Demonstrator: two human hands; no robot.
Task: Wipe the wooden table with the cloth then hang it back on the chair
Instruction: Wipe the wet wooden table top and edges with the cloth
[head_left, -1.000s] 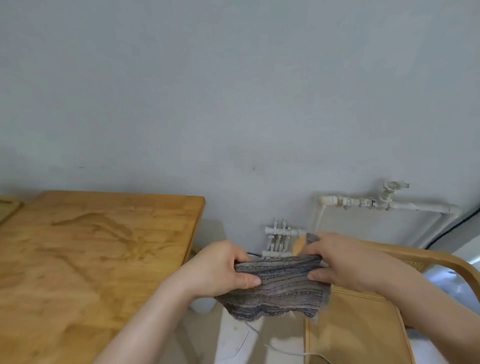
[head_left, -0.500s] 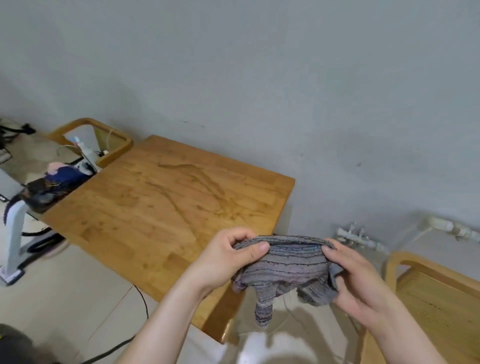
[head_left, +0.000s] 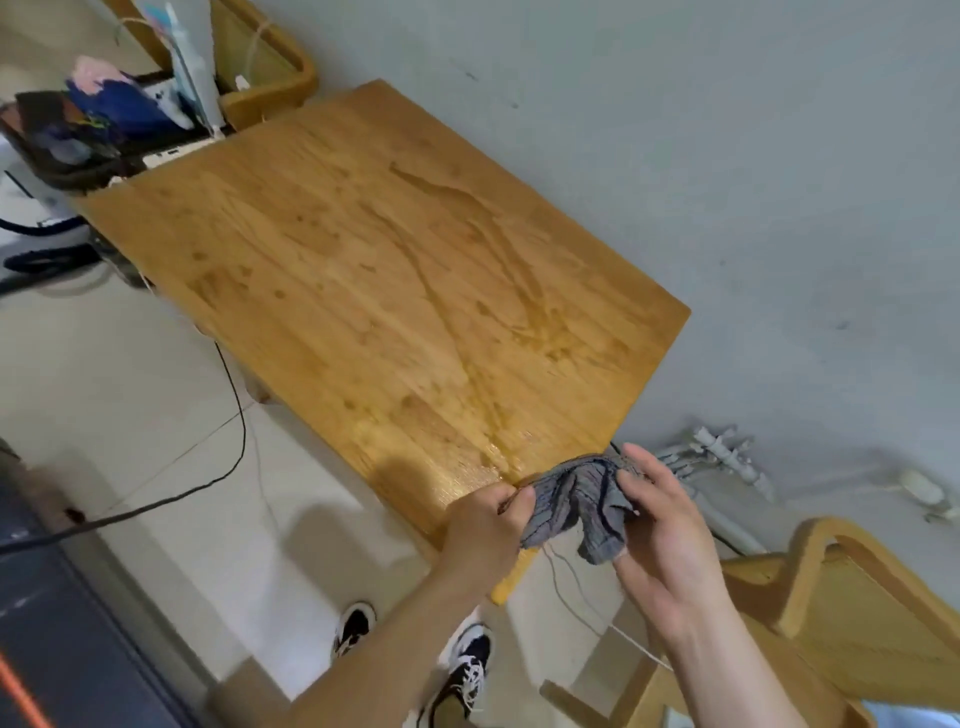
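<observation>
The bunched grey cloth (head_left: 582, 499) hangs just over the wooden counter's (head_left: 389, 286) near corner. The left grip (head_left: 483, 530) pinches one side and the right grip (head_left: 670, 545) the other.

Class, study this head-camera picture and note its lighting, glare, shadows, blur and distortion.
Head view: soft, even light; wet-looking streaks on the wooden table shine, brightest near the corner by the cloth; a faint shadow lies on the floor left of the left hand; the whole scene sits tilted, wide-angle style; fine detail looks slightly soft.
</observation>
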